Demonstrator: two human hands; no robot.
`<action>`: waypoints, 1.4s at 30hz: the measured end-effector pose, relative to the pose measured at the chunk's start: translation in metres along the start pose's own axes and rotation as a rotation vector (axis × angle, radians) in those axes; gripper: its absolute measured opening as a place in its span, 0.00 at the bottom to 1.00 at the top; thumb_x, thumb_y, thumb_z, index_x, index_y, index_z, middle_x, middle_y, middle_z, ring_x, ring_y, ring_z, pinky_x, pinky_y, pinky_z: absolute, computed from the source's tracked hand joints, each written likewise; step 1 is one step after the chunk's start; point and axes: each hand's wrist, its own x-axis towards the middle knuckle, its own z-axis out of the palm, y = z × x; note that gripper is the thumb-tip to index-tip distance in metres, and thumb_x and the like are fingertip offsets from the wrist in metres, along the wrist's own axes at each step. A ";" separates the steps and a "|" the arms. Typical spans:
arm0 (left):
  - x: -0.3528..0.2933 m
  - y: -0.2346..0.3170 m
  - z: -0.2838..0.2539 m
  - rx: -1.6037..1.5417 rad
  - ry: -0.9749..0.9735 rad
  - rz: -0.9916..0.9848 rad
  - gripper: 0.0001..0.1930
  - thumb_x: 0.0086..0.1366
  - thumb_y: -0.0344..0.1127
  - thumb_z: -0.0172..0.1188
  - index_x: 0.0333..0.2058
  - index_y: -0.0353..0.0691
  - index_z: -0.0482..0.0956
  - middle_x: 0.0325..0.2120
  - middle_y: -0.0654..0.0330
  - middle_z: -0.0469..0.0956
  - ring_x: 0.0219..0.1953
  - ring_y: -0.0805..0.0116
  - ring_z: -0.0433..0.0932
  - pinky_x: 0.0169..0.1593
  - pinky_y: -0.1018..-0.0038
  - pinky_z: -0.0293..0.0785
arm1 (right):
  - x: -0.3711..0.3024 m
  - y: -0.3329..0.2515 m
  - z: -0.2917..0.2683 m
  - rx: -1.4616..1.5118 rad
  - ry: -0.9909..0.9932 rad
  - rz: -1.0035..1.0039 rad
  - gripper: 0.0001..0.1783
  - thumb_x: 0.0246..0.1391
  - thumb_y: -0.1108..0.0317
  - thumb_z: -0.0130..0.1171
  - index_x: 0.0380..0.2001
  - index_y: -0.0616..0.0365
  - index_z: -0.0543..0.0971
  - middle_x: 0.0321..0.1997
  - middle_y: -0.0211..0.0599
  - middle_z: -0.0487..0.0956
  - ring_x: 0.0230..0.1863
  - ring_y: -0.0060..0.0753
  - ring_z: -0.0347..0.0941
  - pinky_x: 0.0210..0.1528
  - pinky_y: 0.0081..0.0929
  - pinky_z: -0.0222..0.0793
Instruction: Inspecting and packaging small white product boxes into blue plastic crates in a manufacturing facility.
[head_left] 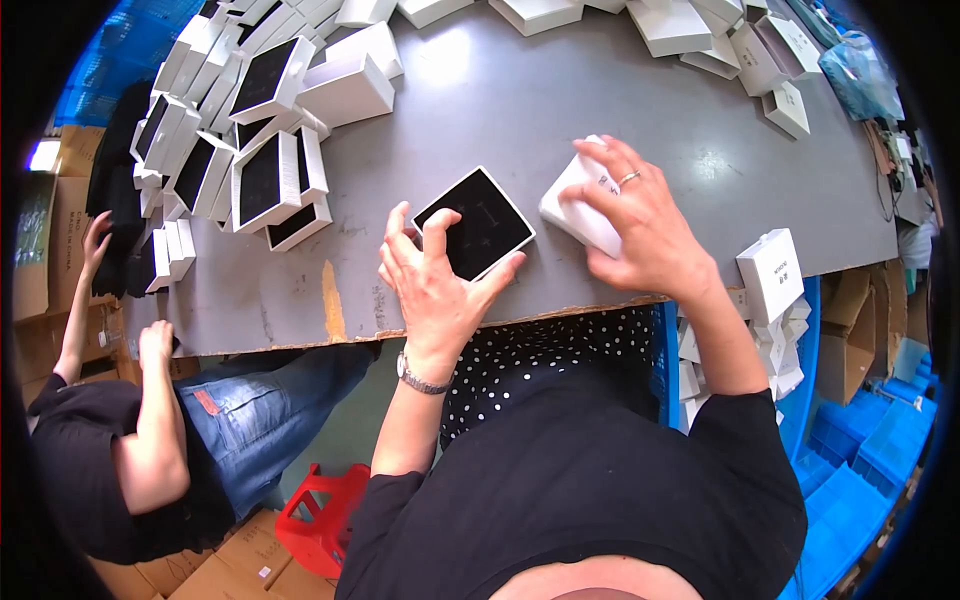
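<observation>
Before me on the grey table sits a small white box base point(485, 218) with a black lining, turned corner-on. My left hand point(432, 280) grips it at the near side, the thumb on its right edge and the fingers curled along its left. Just to the right, a white box lid point(575, 205) is tilted under my right hand point(640, 215). The right fingers wrap over the lid's far end and top, and a ring shows on one finger. Lid and base are apart, with a narrow gap between them.
Black-lined white boxes point(265, 185) are piled at the left. More white boxes point(670, 25) line the far edge. At my right, a blue crate point(812, 330) holds white boxes. A co-worker's hand point(157, 340) is at the table's left end; a red stool point(320, 520) stands below.
</observation>
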 end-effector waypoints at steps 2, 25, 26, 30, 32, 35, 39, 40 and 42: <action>0.000 -0.005 0.004 -0.087 -0.001 -0.002 0.35 0.44 0.46 0.76 0.53 0.49 0.74 0.60 0.40 0.62 0.58 0.42 0.66 0.60 0.50 0.65 | 0.001 0.007 -0.009 -0.013 -0.102 -0.213 0.32 0.35 0.62 0.67 0.51 0.41 0.78 0.72 0.48 0.62 0.71 0.59 0.57 0.66 0.56 0.56; 0.007 -0.026 -0.003 -0.309 -0.189 0.222 0.34 0.36 0.39 0.83 0.44 0.47 0.74 0.58 0.46 0.62 0.61 0.43 0.61 0.62 0.52 0.63 | 0.001 -0.012 0.012 0.286 -0.094 -0.357 0.29 0.27 0.69 0.69 0.41 0.43 0.79 0.67 0.41 0.68 0.68 0.52 0.62 0.66 0.52 0.54; 0.006 -0.027 -0.001 -0.308 -0.189 0.221 0.34 0.36 0.39 0.83 0.44 0.47 0.74 0.58 0.46 0.62 0.61 0.43 0.61 0.62 0.52 0.63 | 0.002 -0.008 0.013 0.281 -0.083 -0.373 0.29 0.27 0.68 0.70 0.42 0.44 0.79 0.67 0.41 0.69 0.67 0.53 0.62 0.65 0.51 0.55; 0.003 -0.027 0.005 -0.371 -0.160 0.242 0.34 0.36 0.39 0.83 0.43 0.46 0.74 0.58 0.46 0.62 0.61 0.44 0.61 0.62 0.53 0.63 | 0.003 -0.016 0.012 0.271 -0.105 -0.440 0.30 0.26 0.68 0.71 0.42 0.45 0.79 0.66 0.42 0.69 0.65 0.54 0.64 0.65 0.50 0.56; 0.002 -0.031 0.005 -0.397 -0.169 0.284 0.34 0.35 0.38 0.83 0.43 0.47 0.74 0.58 0.47 0.62 0.62 0.44 0.61 0.63 0.53 0.64 | 0.007 -0.015 0.013 0.304 -0.063 -0.404 0.29 0.27 0.68 0.72 0.42 0.45 0.79 0.65 0.42 0.69 0.65 0.54 0.64 0.65 0.51 0.57; 0.004 -0.031 -0.001 -0.379 -0.189 0.304 0.35 0.33 0.36 0.84 0.42 0.46 0.74 0.59 0.48 0.62 0.62 0.45 0.62 0.63 0.53 0.65 | 0.009 -0.016 0.013 0.318 -0.091 -0.394 0.29 0.27 0.67 0.72 0.41 0.46 0.79 0.64 0.43 0.70 0.64 0.55 0.65 0.65 0.52 0.57; 0.006 -0.032 0.000 -0.530 -0.239 0.347 0.43 0.39 0.45 0.83 0.54 0.45 0.70 0.59 0.48 0.61 0.64 0.43 0.59 0.66 0.50 0.61 | 0.023 -0.016 0.011 0.369 -0.173 -0.537 0.30 0.25 0.65 0.70 0.41 0.48 0.80 0.62 0.42 0.72 0.64 0.56 0.64 0.64 0.55 0.58; 0.008 -0.032 0.005 -0.605 -0.237 0.314 0.49 0.40 0.48 0.83 0.60 0.43 0.66 0.61 0.47 0.59 0.66 0.42 0.57 0.68 0.50 0.59 | 0.026 -0.020 0.017 0.377 -0.163 -0.575 0.30 0.25 0.65 0.70 0.41 0.48 0.80 0.62 0.42 0.72 0.64 0.56 0.64 0.64 0.55 0.58; 0.001 -0.014 0.020 -1.011 -0.290 0.195 0.63 0.47 0.60 0.77 0.71 0.37 0.48 0.69 0.42 0.48 0.73 0.41 0.47 0.71 0.48 0.50 | 0.028 -0.038 0.028 0.440 -0.057 -0.512 0.30 0.25 0.66 0.70 0.41 0.48 0.79 0.60 0.42 0.73 0.63 0.54 0.65 0.64 0.52 0.58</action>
